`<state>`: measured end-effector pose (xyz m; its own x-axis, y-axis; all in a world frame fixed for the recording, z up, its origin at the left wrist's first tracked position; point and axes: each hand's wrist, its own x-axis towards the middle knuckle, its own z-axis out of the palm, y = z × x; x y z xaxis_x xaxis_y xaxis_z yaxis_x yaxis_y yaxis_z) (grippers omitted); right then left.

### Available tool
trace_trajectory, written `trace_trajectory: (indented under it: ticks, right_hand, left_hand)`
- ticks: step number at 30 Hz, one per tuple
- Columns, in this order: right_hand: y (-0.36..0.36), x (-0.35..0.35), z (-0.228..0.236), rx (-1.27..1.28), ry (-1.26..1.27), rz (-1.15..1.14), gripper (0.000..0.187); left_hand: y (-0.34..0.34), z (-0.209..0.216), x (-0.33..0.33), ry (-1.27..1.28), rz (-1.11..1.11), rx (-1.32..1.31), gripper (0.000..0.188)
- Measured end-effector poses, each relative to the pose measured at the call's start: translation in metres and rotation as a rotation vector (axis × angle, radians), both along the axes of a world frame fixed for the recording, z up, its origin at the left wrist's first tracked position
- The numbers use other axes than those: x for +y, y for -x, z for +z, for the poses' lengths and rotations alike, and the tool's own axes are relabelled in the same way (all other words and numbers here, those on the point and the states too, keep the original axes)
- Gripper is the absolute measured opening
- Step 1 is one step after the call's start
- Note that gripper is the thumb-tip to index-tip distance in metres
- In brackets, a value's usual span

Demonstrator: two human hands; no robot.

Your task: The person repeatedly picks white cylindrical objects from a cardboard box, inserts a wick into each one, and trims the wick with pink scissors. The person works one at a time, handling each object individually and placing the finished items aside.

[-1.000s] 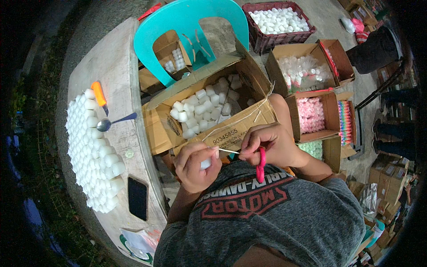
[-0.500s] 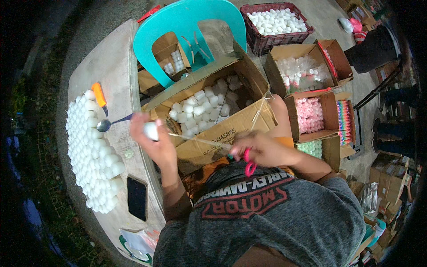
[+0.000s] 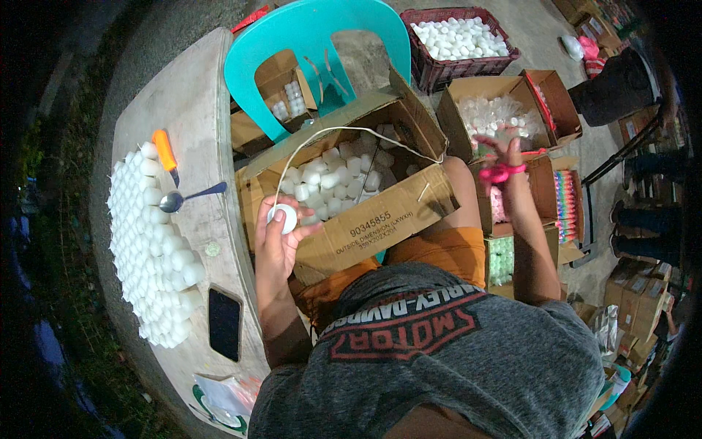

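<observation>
My left hand [image 3: 276,238] pinches a small white rounded piece [image 3: 284,218], its round face turned up. From those fingers a white cord [image 3: 344,129] arcs over the cardboard box [image 3: 329,256] on my lap to its right corner. Similar white pieces [image 3: 322,175] lie heaped inside the box. Out to the right, my right hand [image 3: 512,157] hovers over the smaller boxes, fingers partly spread. Pink-handled scissors [image 3: 501,173] hang on this hand; their blades are hard to make out.
On the left table [image 3: 197,88] stand many white pieces [image 3: 150,256], an orange-handled cutter [image 3: 164,150], a spoon [image 3: 191,196] and a phone [image 3: 224,324]. A teal chair [image 3: 245,66] is beyond the box. Right are a maroon crate [image 3: 461,69] and a box of clear wrapped things [image 3: 497,117].
My right hand has swung from the lap box out to the right with the scissors. My left hand moved slightly right and down, and the cord went from straight to a loose arc.
</observation>
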<state>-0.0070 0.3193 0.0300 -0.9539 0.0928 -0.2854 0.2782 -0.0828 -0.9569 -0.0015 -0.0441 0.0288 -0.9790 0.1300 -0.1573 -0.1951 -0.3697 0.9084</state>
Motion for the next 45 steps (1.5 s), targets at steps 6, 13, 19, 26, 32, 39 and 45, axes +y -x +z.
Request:
trace_trajectory:
  ticks: [6,13,19,26,32,39,45]
  right_hand:
    - [-0.023,-0.045,-0.014,-0.145,0.606,0.234,0.07]
    - [-0.051,-0.09,-0.022,-0.466,1.1,0.676,0.066]
    - [-0.041,-0.108,-0.021,-0.14,0.718,0.85,0.04]
    - [-0.041,-0.115,-0.014,0.075,0.466,0.835,0.041]
    - [-0.042,-0.117,-0.015,0.072,0.493,0.827,0.043]
    - [-0.037,-0.106,-0.018,-0.405,1.055,0.92,0.058]
    - [-0.043,-0.117,-0.02,-0.075,0.639,0.805,0.046]
  left_hand:
    - [0.003,-0.011,0.013,-0.126,0.184,-0.049,0.025]
    - [-0.002,-0.003,0.029,0.102,0.007,0.011,0.04]
    - [-0.004,-0.004,0.03,-0.293,-0.132,-0.079,0.054]
    - [-0.005,0.003,0.029,-0.057,-0.405,0.112,0.066]
    - [-0.004,0.006,0.028,-0.051,-0.467,0.122,0.064]
    - [-0.002,0.026,0.026,0.189,-0.582,0.178,0.059]
    - [0.002,0.028,0.034,0.085,-0.669,0.008,0.059]
